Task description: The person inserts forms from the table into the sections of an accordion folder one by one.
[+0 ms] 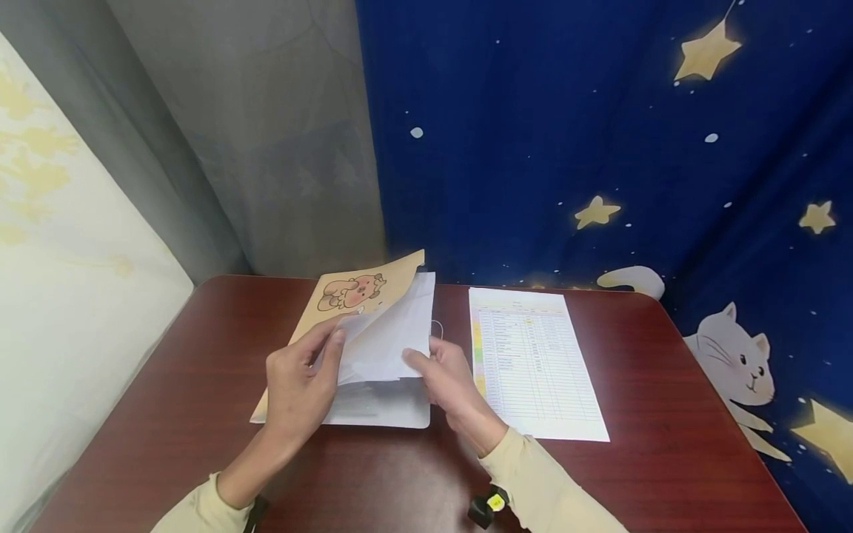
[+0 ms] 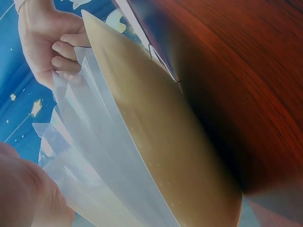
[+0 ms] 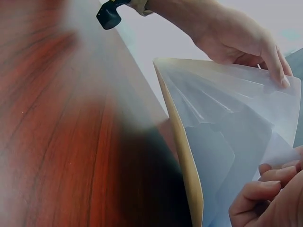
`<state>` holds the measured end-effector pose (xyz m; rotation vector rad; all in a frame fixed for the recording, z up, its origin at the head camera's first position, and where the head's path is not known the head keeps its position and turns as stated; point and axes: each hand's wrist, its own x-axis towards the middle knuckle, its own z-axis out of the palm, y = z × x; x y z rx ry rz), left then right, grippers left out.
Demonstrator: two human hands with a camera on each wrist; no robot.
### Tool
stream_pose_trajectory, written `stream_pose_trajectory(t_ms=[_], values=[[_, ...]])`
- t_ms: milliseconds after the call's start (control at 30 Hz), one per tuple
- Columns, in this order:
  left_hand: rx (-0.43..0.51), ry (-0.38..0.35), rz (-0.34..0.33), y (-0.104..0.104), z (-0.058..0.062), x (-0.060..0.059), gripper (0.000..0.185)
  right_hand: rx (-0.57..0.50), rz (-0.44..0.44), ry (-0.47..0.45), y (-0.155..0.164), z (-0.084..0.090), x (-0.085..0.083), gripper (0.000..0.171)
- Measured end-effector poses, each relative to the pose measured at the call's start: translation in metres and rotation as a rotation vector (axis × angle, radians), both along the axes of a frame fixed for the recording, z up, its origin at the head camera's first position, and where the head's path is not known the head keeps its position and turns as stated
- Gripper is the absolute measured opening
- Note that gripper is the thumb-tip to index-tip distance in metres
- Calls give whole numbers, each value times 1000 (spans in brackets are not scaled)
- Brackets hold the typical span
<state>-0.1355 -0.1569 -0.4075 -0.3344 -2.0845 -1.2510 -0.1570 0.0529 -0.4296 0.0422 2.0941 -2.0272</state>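
A tan document folder (image 1: 309, 314) with a cartoon animal on its cover lies partly open on the table, its clear plastic pockets (image 1: 383, 340) spread in the middle. My left hand (image 1: 303, 374) pinches the raised cover and front pocket edges between thumb and fingers. At the other side, my right hand (image 1: 456, 377) pinches the right edge of the pockets, thumb on top. In the right wrist view the translucent sleeves (image 3: 227, 123) fan out from the tan spine (image 3: 182, 146). A thin elastic loop (image 1: 437, 326) sticks out by the right edge.
A printed table sheet (image 1: 540, 363) with coloured row marks lies right of the folder on the dark red wooden table (image 1: 393, 481). Behind hang a grey curtain (image 1: 266, 148) and a blue one (image 1: 533, 148) with stars. A black wrist device (image 1: 480, 511) sits under the right sleeve.
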Motion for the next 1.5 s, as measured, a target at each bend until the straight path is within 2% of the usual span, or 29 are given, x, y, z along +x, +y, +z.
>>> stream_pose_trajectory(t_ms=[267,467,800,1100,1333,1500], values=[[-1,-6,10,-4,0,2,22,129,-35,105,-12,2,-4,27],[9,-9,-22,-1,-3,0,24,285,-130,194,-14,3,-7,21],[-3,38,-33,4,-3,-2,25,325,-143,280,-19,3,-8,22],[-18,47,-23,3,-6,-3,24,436,-130,220,-22,4,-9,29],[-7,42,-33,4,-6,-3,25,401,-107,178,-22,3,-6,27],[-8,46,-35,4,-6,-3,26,404,-95,200,-24,2,-6,28]])
